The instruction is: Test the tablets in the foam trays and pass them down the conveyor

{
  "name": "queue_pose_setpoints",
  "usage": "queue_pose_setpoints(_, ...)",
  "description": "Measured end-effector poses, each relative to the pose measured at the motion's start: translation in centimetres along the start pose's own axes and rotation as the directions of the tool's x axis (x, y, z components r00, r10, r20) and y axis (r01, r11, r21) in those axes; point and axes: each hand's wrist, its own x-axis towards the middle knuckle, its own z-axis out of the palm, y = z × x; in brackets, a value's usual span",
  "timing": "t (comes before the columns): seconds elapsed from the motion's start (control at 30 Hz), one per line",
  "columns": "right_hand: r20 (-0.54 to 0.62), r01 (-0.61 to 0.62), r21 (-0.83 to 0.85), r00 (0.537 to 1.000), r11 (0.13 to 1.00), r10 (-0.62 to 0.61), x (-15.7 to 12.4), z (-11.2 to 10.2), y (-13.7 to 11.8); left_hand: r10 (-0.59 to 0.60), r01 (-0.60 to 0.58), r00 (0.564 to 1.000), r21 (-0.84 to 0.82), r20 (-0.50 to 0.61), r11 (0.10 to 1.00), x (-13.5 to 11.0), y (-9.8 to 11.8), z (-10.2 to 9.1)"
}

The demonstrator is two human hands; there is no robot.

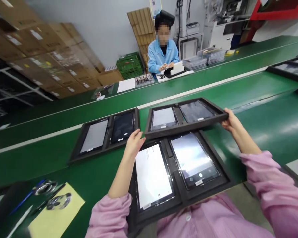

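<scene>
I hold a black tray [186, 126] by its two ends, a little above the green belt. My left hand [134, 142] grips its left end and my right hand [230, 121] grips its right end, fingers closed on the rim. Two tablets with dim screens lie in it side by side. Below it, close to my body, a second black tray [181, 201] carries two tablets [152, 175] with lit screens. A third tray [104, 134] with two tablets rests on the belt to the left.
The green conveyor belt [263, 109] runs across the view. Pens, tape rolls and a yellow sheet [55, 215] lie at the lower left. A person in a blue coat [163, 53] works across the belt. More trays [288, 69] sit at the far right. Cardboard boxes [39, 53] are stacked at the left.
</scene>
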Motion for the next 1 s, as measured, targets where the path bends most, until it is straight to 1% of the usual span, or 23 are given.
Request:
queue_pose_setpoints(0.07, -0.037, 0.009, -0.004, 0.999, 1.000, -0.009, 1.5, 1.6, 0.5, 0.113, -0.110, 0.993, 0.063, -0.041, 0.992, 0.9, -0.5, -0.1)
queue_pose_setpoints(0.1, -0.050, 0.045, -0.038, 0.998, 0.998, -0.047, 1.6, 2.4, 1.1, 0.173, -0.165, 0.983, 0.110, -0.064, 0.980, 1.0, -0.7, -0.5)
queue_pose_setpoints(0.17, -0.014, 0.221, -0.198, 0.974, 0.955, -0.228, 0.8, 3.8, 2.9, 0.279, -0.251, 0.955, 0.232, -0.097, 0.940, 0.7, -1.3, -1.8)
queue_pose_setpoints(0.2, 0.048, 0.357, -0.310, 0.931, 0.881, -0.361, -0.1, 4.5, 4.1, 0.320, -0.277, 0.942, 0.302, -0.103, 0.912, 0.5, -1.6, -2.5)
queue_pose_setpoints(0.23, 0.149, 0.506, -0.411, 0.858, 0.758, -0.492, -1.1, 5.1, 5.3, 0.353, -0.294, 0.930, 0.372, -0.102, 0.881, 0.3, -1.9, -3.2)
queue_pose_setpoints(0.27, 0.284, 0.629, -0.479, 0.771, 0.613, -0.570, -2.1, 5.6, 6.4, 0.378, -0.303, 0.921, 0.437, -0.095, 0.847, 0.2, -2.1, -3.9)
queue_pose_setpoints(0.3, 0.437, 0.723, -0.507, 0.685, 0.470, -0.583, -3.1, 6.0, 7.4, 0.397, -0.307, 0.914, 0.494, -0.084, 0.813, 0.1, -2.3, -4.5)
queue_pose_setpoints(0.33, 0.580, 0.795, -0.502, 0.602, 0.340, -0.549, -3.9, 6.3, 8.2, 0.411, -0.313, 0.909, 0.542, -0.066, 0.780, 0.0, -2.5, -4.9)
queue_pose_setpoints(0.37, 0.688, 0.843, -0.482, 0.533, 0.239, -0.492, -4.6, 6.5, 8.7, 0.420, -0.323, 0.907, 0.580, -0.037, 0.748, 0.0, -2.6, -5.1)
queue_pose_setpoints(0.4, 0.758, 0.871, -0.463, 0.485, 0.164, -0.437, -4.9, 6.7, 9.0, 0.422, -0.341, 0.906, 0.608, 0.010, 0.717, -0.1, -2.6, -5.1)
queue_pose_setpoints(0.43, 0.792, 0.883, -0.457, 0.459, 0.107, -0.403, -5.1, 6.8, 9.1, 0.418, -0.369, 0.905, 0.626, 0.076, 0.686, -0.3, -2.7, -4.9)
queue_pose_setpoints(0.47, 0.797, 0.881, -0.469, 0.455, 0.066, -0.398, -5.2, 6.8, 9.1, 0.406, -0.406, 0.901, 0.634, 0.155, 0.658, -0.5, -2.7, -4.5)
queue_pose_setpoints(0.5, 0.786, 0.869, -0.493, 0.464, 0.038, -0.409, -5.1, 6.8, 9.0, 0.385, -0.446, 0.890, 0.632, 0.242, 0.633, -0.8, -2.7, -3.9)
queue_pose_setpoints(0.6, 0.732, 0.818, -0.575, 0.512, -0.004, -0.450, -4.7, 6.6, 8.6, 0.307, -0.533, 0.842, 0.592, 0.444, 0.605, -1.8, -2.9, -2.1)
queue_pose_setpoints(0.67, 0.738, 0.816, -0.577, 0.512, -0.018, -0.439, -4.6, 6.5, 8.4, 0.272, -0.537, 0.829, 0.564, 0.488, 0.627, -2.3, -3.1, -1.2)
queue_pose_setpoints(0.73, 0.790, 0.849, -0.528, 0.475, -0.036, -0.388, -4.7, 6.5, 8.3, 0.262, -0.523, 0.835, 0.552, 0.483, 0.650, -2.2, -3.2, -1.1)
queue_pose_setpoints(0.77, 0.817, 0.865, -0.499, 0.453, -0.045, -0.358, -4.8, 6.5, 8.3, 0.268, -0.477, 0.866, 0.536, 0.422, 0.696, -2.0, -3.2, -1.4)
queue_pose_setpoints(0.8, 0.835, 0.875, -0.481, 0.439, -0.051, -0.331, -4.9, 6.5, 8.3, 0.264, -0.392, 0.914, 0.496, 0.309, 0.775, -1.7, -3.0, -2.0)
queue_pose_setpoints(0.83, 0.842, 0.877, -0.477, 0.438, -0.054, -0.315, -4.9, 6.6, 8.3, 0.231, -0.275, 0.961, 0.416, 0.154, 0.867, -1.3, -2.8, -2.7)
queue_pose_setpoints(0.87, 0.838, 0.872, -0.487, 0.448, -0.055, -0.311, -5.0, 6.6, 8.3, 0.149, -0.138, 0.989, 0.287, -0.017, 0.948, -0.9, -2.4, -3.7)
queue_pose_setpoints(0.9, 0.828, 0.863, -0.503, 0.464, -0.051, -0.316, -5.0, 6.7, 8.3, 0.029, -0.008, 0.986, 0.129, -0.162, 0.992, -0.3, -1.9, -4.8)
queue_pose_setpoints(0.93, 0.816, 0.854, -0.518, 0.478, -0.043, -0.324, -5.0, 6.7, 8.3, -0.095, 0.095, 0.964, -0.012, -0.250, 0.995, 0.2, -1.4, -5.9)
queue_pose_setpoints(1.0, 0.799, 0.846, -0.532, 0.494, -0.021, -0.342, -5.0, 6.7, 8.5, -0.329, 0.253, 0.889, -0.258, -0.319, 0.932, 1.4, -0.2, -8.1)
